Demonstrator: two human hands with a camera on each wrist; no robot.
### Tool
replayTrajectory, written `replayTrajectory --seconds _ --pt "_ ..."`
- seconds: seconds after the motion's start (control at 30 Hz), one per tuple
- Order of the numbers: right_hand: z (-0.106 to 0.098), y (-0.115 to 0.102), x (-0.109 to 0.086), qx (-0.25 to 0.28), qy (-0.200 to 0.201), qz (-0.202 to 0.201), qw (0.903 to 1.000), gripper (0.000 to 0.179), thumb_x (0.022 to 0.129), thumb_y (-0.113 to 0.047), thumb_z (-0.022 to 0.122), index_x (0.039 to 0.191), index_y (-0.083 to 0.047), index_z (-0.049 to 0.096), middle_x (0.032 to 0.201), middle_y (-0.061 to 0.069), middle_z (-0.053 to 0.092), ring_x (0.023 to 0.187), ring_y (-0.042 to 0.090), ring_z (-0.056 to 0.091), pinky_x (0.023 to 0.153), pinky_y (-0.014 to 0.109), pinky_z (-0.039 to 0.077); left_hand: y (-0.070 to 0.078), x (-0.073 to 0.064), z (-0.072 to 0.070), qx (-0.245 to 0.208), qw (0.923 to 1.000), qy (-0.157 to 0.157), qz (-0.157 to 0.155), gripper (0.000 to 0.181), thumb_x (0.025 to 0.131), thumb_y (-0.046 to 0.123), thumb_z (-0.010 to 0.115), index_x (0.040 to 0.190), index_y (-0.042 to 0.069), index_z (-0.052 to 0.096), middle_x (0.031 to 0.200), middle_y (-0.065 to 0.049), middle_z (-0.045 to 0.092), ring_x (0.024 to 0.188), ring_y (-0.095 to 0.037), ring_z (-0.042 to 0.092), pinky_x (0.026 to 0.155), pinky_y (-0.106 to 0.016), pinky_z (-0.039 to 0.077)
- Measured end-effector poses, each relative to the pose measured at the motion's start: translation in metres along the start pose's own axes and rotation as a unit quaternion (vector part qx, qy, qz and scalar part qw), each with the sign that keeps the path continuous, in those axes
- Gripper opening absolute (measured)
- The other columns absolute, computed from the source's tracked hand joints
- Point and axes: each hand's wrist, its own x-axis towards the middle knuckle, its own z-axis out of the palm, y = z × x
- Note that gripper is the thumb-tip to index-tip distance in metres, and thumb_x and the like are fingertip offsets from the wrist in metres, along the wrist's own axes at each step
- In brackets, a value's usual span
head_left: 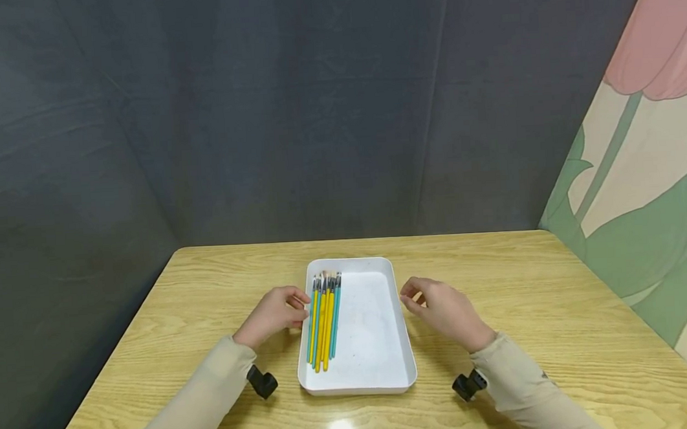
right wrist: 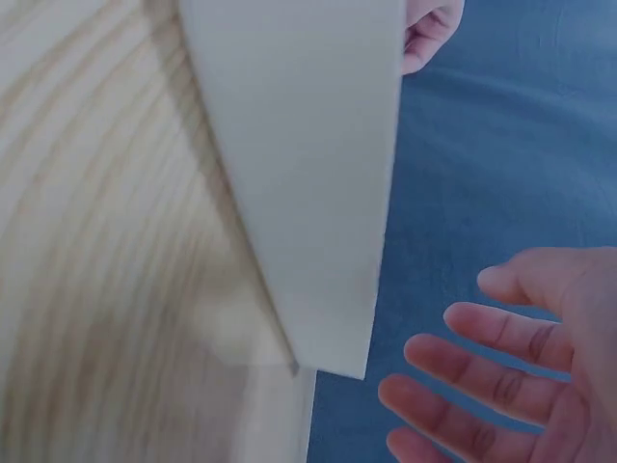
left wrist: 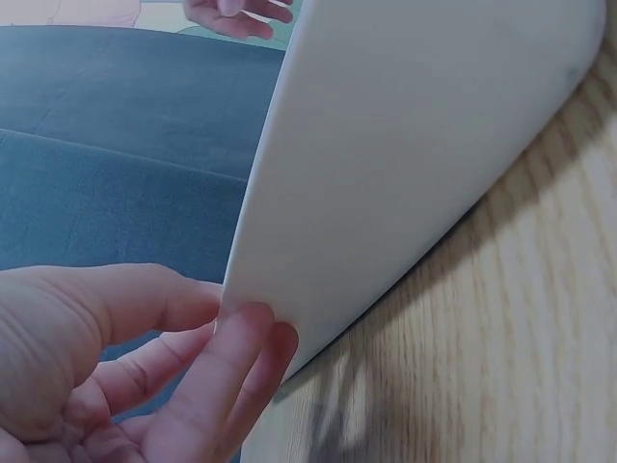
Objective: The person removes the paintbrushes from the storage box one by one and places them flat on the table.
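Left hand (head_left: 274, 314) and right hand (head_left: 444, 309) flank the white tray (head_left: 373, 329) on the surface (head_left: 516, 283) in the head view, brushes (head_left: 328, 330) lying along its left side; I judge the step as gripping or releasing it. Left wrist: thumb and fingertips gather at the rim (left wrist: 254, 183), but I cannot tell if they pinch. Right wrist: fingers spread, clear of the wall (right wrist: 304, 183); any lift calls for closing them. Both wrist views lose the brushes behind the tray.
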Motion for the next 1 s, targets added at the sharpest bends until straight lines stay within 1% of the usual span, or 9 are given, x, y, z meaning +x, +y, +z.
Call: replayTrajectory --seconds 0.2,0.43,0.53,0.63,0.73,0.83,0.93,1.0 --pt "-0.007 -0.015 0.010 0.048 -0.021 0.003 0.9986 0.013 0.095 -0.026 0.062 0.104 -0.019 0.067 0.094 -0.006 0.069 0.081 0.010 0.063 0.068 0.029 0.053 0.001 0.000 0.000 -0.003 1.0000 -0.004 0.001 0.022 0.084 0.000 0.067 0.106 -0.001 0.064 0.091 -0.012 0.058 0.069 -0.017 0.061 0.063 -0.028 0.056" --pt "-0.016 -0.037 0.030 0.130 -0.048 0.009 0.9903 0.021 0.095 -0.026 0.062 0.114 -0.018 0.065 0.102 -0.003 0.068 0.091 0.015 0.064 0.079 0.035 0.055 -0.001 0.000 -0.001 -0.006 1.0000 -0.005 -0.005 0.022 0.083 0.000 0.068 0.105 -0.001 0.065 0.090 -0.012 0.058 0.069 -0.018 0.061 0.063 -0.029 0.056" --pt "-0.015 -0.044 0.040 0.150 -0.054 0.009 0.9872 0.023 0.094 -0.025 0.063 0.116 -0.018 0.064 0.105 -0.001 0.068 0.093 0.016 0.063 0.081 0.035 0.055 0.000 0.000 -0.001 -0.007 1.0000 -0.004 -0.005 0.022 0.083 0.000 0.068 0.105 -0.001 0.065 0.090 -0.012 0.058 0.069 -0.018 0.061 0.063 -0.029 0.056" --pt "-0.011 -0.051 0.051 0.175 -0.066 0.015 0.9823 0.024 0.093 -0.022 0.066 0.116 -0.016 0.065 0.105 0.001 0.068 0.090 0.016 0.063 0.077 0.033 0.055 0.000 -0.001 -0.001 -0.007 1.0000 -0.002 -0.006 0.022 0.083 0.000 0.069 0.105 -0.001 0.065 0.091 -0.012 0.058 0.069 -0.017 0.061 0.063 -0.028 0.056" --pt "-0.003 -0.056 0.061 0.218 -0.083 0.028 0.9720 0.024 0.091 -0.018 0.067 0.114 -0.013 0.065 0.102 0.003 0.067 0.085 0.017 0.064 0.074 0.034 0.056 -0.002 0.000 -0.001 -0.008 0.9999 0.000 -0.007 0.022 0.083 0.000 0.069 0.105 0.000 0.065 0.091 -0.012 0.058 0.070 -0.017 0.061 0.064 -0.029 0.057" --pt "0.009 -0.058 0.069 0.266 -0.115 0.046 0.9559 0.023 0.091 -0.015 0.067 0.112 -0.009 0.064 0.099 0.006 0.066 0.086 0.022 0.066 0.073 0.035 0.057 -0.002 0.000 0.000 -0.012 0.9999 0.001 -0.006 0.022 0.083 0.000 0.069 0.104 0.000 0.065 0.091 -0.012 0.058 0.070 -0.017 0.061 0.064 -0.029 0.057" --pt "0.021 -0.059 0.074 0.297 -0.147 0.082 0.9397 0.021 0.090 -0.012 0.067 0.110 -0.007 0.064 0.096 0.007 0.064 0.091 0.027 0.066 0.073 0.032 0.058 -0.002 0.001 0.000 -0.014 0.9999 0.000 -0.003 0.022 0.083 -0.001 0.069 0.104 -0.001 0.065 0.091 -0.012 0.057 0.070 -0.017 0.061 0.064 -0.029 0.057" --pt "0.030 -0.060 0.078 0.312 -0.164 0.104 0.9302 0.020 0.090 -0.010 0.067 0.109 -0.004 0.064 0.094 0.009 0.063 0.091 0.028 0.066 0.071 0.031 0.058 -0.002 0.000 0.000 -0.013 0.9999 0.000 -0.001 0.022 0.082 -0.001 0.068 0.104 -0.001 0.065 0.090 -0.012 0.058 0.069 -0.017 0.061 0.064 -0.029 0.057"
